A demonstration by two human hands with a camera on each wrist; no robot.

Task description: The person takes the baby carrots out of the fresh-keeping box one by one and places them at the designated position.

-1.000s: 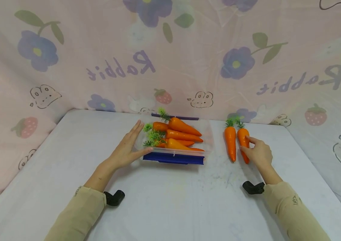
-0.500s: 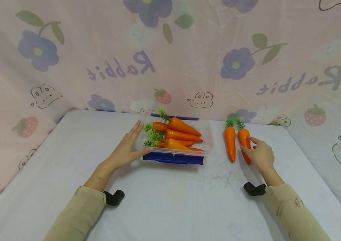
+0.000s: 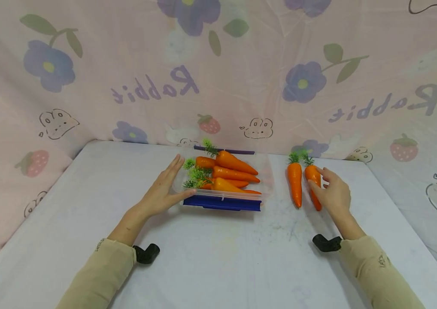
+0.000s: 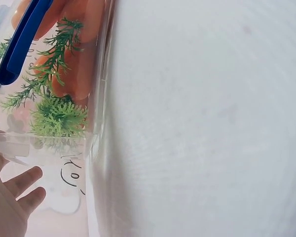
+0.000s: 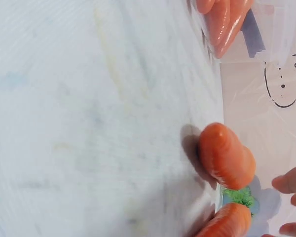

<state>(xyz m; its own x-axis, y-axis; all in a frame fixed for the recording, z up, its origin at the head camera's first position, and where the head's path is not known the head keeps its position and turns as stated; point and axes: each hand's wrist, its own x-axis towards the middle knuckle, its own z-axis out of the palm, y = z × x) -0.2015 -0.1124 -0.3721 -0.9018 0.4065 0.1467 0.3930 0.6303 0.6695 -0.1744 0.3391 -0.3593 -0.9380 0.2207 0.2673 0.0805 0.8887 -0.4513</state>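
Note:
My left hand (image 3: 160, 193) rests against the left end of a clear plastic box, its thumb lying along the near rim and its fingers straight. The box has a blue side clip (image 3: 222, 204) and holds several orange carrots (image 3: 235, 174) with green tops; the tops (image 4: 59, 116) also show in the left wrist view. My right hand (image 3: 336, 195) is over the right-hand carrot (image 3: 312, 174), thumb and fingers spread above it. In the right wrist view my fingers (image 5: 291, 183) appear apart from the carrots. Another carrot (image 3: 295, 184) lies beside that one, to its left.
A white-covered table (image 3: 218, 262) carries everything. Behind it hangs a pink curtain (image 3: 226, 81) printed with flowers and rabbits, close to the box's far side. Black mounts (image 3: 147, 254) jut from the inner side of both wrists.
My right hand's fingers have shifted slightly up along the right-hand carrot, which has slid a little to the right. The left hand and the box have stayed put.

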